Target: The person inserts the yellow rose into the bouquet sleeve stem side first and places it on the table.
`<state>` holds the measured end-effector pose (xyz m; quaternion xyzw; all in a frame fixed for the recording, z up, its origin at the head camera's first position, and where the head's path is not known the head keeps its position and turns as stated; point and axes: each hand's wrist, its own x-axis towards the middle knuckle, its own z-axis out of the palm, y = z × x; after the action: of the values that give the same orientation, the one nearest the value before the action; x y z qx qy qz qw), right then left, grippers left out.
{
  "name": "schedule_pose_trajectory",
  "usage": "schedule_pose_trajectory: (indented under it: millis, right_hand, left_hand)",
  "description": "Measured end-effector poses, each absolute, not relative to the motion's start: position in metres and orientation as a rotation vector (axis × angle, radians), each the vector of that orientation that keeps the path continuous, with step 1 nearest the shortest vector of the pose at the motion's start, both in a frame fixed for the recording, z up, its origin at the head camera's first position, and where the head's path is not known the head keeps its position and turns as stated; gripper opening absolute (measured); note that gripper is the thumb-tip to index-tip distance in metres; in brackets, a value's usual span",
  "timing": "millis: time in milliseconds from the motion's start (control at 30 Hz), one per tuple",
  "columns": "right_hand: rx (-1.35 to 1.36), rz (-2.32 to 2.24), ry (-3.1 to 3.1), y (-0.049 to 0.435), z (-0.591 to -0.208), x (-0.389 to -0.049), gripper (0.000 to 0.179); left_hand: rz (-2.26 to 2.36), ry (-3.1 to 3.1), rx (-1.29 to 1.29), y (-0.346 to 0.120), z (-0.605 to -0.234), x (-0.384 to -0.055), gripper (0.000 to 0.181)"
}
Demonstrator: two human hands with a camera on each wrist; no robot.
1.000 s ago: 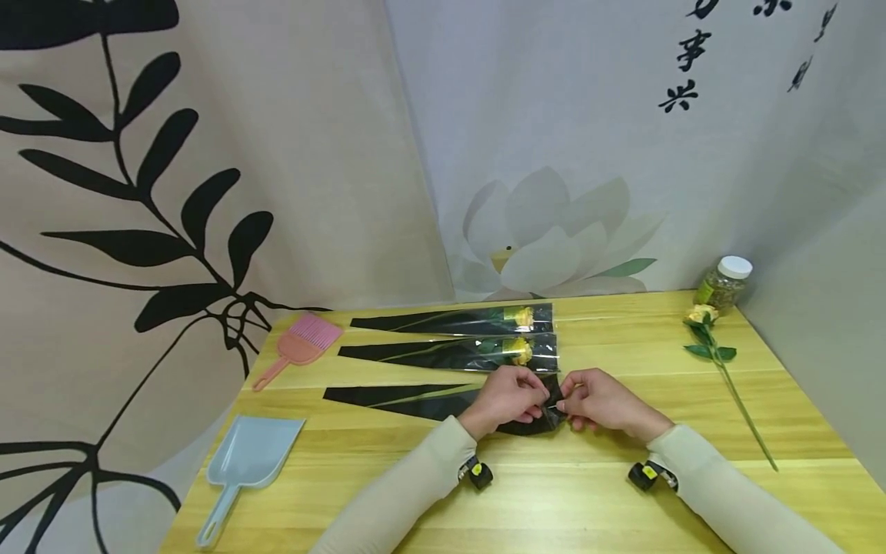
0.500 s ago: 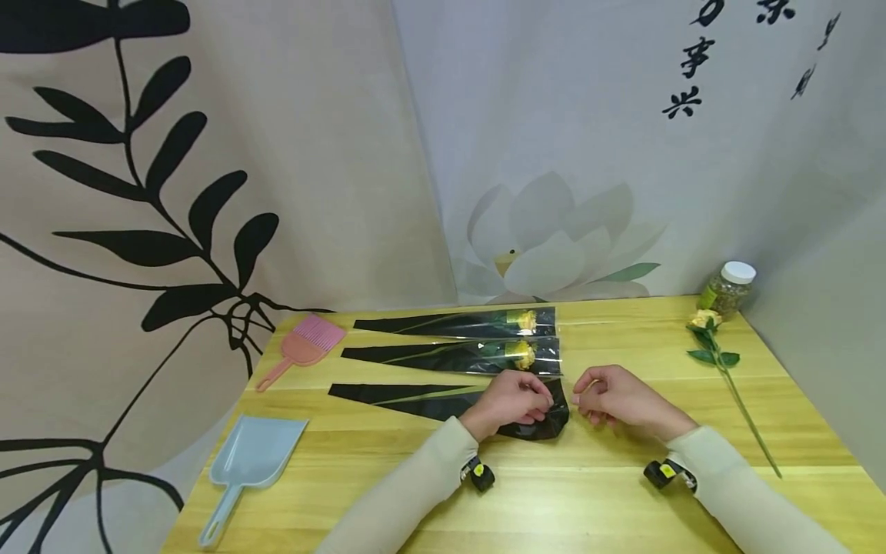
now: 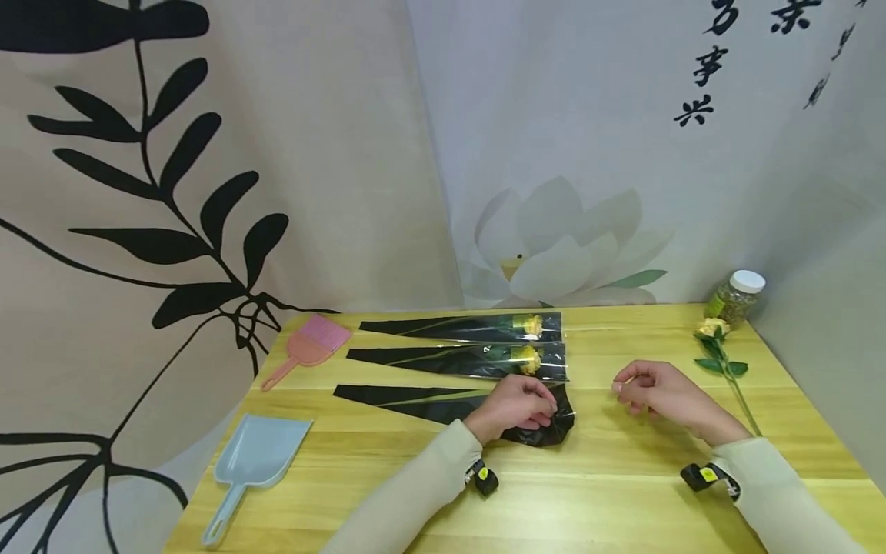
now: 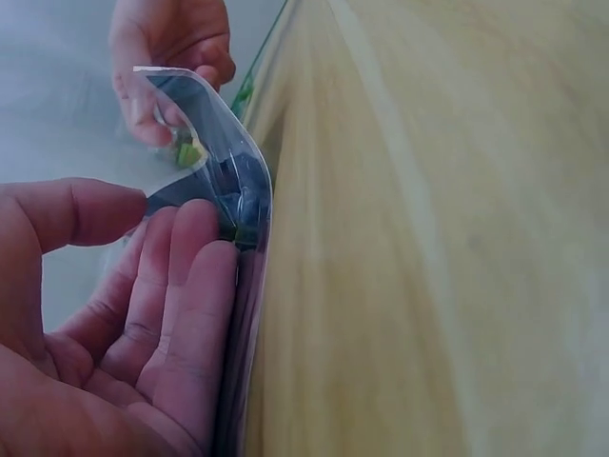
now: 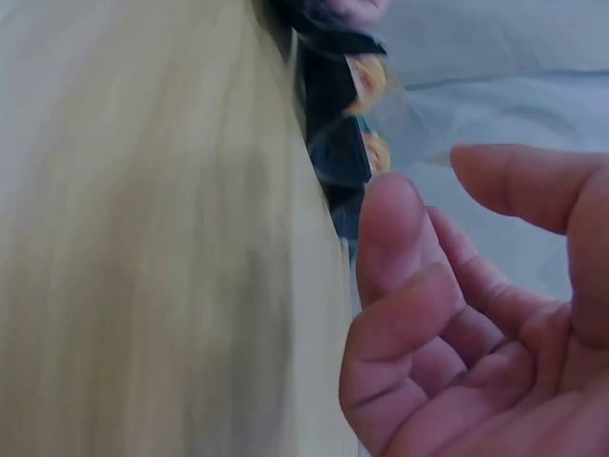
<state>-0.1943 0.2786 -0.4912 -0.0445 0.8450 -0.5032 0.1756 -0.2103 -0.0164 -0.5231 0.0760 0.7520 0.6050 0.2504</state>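
Observation:
My left hand (image 3: pixel 514 405) pinches the upper layer of the nearest black flower sleeve (image 3: pixel 554 432) by its wide right end. In the left wrist view the mouth of that sleeve gapes, its pale edge curving past the fingertips (image 4: pixel 205 221). My right hand (image 3: pixel 664 394) is over the table to the right of it, fingers loosely bent and thumb apart, holding nothing. Beyond that hand lies a single yellow rose (image 3: pixel 713 329) with a long green stem, its lower end hidden behind the right wrist.
Two sleeves with yellow roses, a far one (image 3: pixel 477 326) and a middle one (image 3: pixel 464 359), lie behind. A pink brush (image 3: pixel 311 342) and a light blue dustpan (image 3: pixel 258 450) are at the left. A white-capped jar (image 3: pixel 735 298) stands at the back right corner.
The right hand has let go of the sleeve's end and moved right, toward the loose rose. The left hand has stayed at the sleeve, and the view has shifted slightly.

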Motion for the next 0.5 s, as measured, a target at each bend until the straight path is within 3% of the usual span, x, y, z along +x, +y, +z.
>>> schedule_pose_trajectory:
  millis: [500]
  right_hand:
    - [-0.058, -1.342, 2.584, 0.338, -0.48, -0.179, 0.047]
  left_hand:
    - [1.638, 2.008, 0.244, -0.02, -0.524, -0.212, 0.004]
